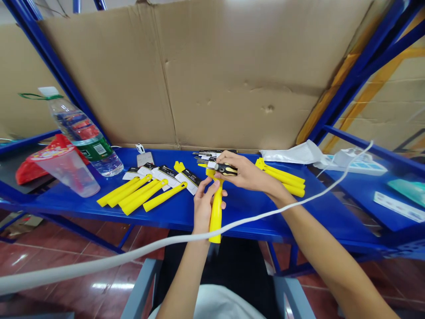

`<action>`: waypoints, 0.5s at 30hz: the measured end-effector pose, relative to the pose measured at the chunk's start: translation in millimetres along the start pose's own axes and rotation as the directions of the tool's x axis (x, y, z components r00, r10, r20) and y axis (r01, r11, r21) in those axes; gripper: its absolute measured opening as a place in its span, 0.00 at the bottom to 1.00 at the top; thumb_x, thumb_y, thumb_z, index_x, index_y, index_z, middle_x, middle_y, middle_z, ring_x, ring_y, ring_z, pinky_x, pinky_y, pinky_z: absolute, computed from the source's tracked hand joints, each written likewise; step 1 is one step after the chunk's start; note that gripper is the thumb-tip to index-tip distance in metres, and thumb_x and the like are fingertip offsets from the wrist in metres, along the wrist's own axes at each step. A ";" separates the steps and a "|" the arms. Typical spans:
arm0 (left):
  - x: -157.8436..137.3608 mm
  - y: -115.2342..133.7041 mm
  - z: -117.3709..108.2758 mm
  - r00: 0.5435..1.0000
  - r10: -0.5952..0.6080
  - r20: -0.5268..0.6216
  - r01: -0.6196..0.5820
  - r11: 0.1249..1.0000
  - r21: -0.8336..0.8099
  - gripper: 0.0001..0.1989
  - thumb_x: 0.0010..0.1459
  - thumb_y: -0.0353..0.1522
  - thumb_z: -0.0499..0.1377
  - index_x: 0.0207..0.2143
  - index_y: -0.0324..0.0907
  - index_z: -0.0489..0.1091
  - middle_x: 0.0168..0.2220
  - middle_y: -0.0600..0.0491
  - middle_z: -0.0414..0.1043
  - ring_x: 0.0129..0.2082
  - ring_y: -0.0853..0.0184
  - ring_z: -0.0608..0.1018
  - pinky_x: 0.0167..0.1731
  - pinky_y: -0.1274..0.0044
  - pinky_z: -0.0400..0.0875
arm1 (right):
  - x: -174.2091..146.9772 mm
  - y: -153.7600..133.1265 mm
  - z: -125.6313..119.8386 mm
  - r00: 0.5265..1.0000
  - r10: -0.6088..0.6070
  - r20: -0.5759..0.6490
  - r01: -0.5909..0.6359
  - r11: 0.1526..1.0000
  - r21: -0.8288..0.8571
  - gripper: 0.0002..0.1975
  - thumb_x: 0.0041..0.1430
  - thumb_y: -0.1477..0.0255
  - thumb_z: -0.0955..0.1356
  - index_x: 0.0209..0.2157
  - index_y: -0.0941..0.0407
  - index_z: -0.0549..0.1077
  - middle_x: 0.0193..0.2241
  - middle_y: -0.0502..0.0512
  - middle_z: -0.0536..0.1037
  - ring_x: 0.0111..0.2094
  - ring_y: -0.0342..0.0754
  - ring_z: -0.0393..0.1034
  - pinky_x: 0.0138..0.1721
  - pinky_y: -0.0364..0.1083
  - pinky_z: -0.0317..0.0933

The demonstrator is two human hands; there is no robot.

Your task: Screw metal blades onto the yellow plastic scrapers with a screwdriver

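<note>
My left hand (pixel 203 206) is closed around a yellow plastic handle (pixel 215 221), which points down toward my lap over the table's front edge. My right hand (pixel 247 170) grips a hand tool with a black-and-cream grip (pixel 226 169) against the handle's upper end; its exact kind is hard to make out. Left of my hands lie several yellow handles (pixel 142 197) with black-and-white cards (pixel 166 175) at their upper ends. A smaller yellow piece (pixel 179 166) rests behind these cards. To the right, more yellow handles (pixel 285 178) lie in a bunch.
A large water bottle (pixel 96 146) and a clear plastic cup (pixel 71 173) stand on the left of the blue table (pixel 252 212). White packaging (pixel 292 153) lies at the back right. A white cable (pixel 139 256) crosses in front, and cardboard (pixel 232 79) walls the back.
</note>
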State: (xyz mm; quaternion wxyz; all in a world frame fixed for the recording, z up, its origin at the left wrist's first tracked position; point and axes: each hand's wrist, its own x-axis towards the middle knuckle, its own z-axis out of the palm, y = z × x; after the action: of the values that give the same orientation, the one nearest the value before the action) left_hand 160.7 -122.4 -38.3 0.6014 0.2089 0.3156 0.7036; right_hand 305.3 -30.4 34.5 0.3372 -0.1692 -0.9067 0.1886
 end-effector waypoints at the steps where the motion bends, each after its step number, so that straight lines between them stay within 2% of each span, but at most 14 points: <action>1: 0.2 -0.4 -0.6 1.000 -0.001 0.011 0.001 1.000 0.011 0.30 0.46 0.36 0.79 0.49 0.43 0.72 0.32 0.54 0.78 0.27 0.66 0.82 0.15 0.82 0.66 | 0.3 -0.8 -0.6 1.000 0.012 0.001 -0.012 1.000 0.002 0.13 0.73 0.58 0.70 0.41 0.53 0.77 0.45 0.58 0.76 0.46 0.52 0.74 0.49 0.53 0.69; 12: 3.2 -3.3 -4.3 0.998 -0.022 0.056 0.019 0.999 0.040 0.32 0.46 0.38 0.80 0.50 0.43 0.71 0.31 0.54 0.79 0.26 0.65 0.82 0.15 0.82 0.66 | 1.0 -8.1 -4.4 0.992 0.120 -0.029 -0.118 0.991 0.071 0.13 0.67 0.59 0.74 0.37 0.55 0.81 0.42 0.57 0.79 0.43 0.52 0.76 0.46 0.51 0.68; 15: 2.9 -2.4 -5.2 0.997 -0.044 0.059 0.040 0.998 0.056 0.32 0.46 0.39 0.80 0.50 0.43 0.71 0.30 0.54 0.78 0.27 0.64 0.82 0.15 0.83 0.65 | 2.8 -10.4 -4.8 0.972 0.233 -0.021 -0.227 0.963 0.148 0.15 0.61 0.57 0.77 0.36 0.56 0.80 0.38 0.55 0.79 0.38 0.50 0.74 0.41 0.49 0.67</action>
State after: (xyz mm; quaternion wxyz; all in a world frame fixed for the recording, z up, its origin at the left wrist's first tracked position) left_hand 158.3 -120.4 -44.0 0.6194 0.2399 0.3208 0.6752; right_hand 304.7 -37.1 44.1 0.3417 -0.2522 -0.8582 0.2882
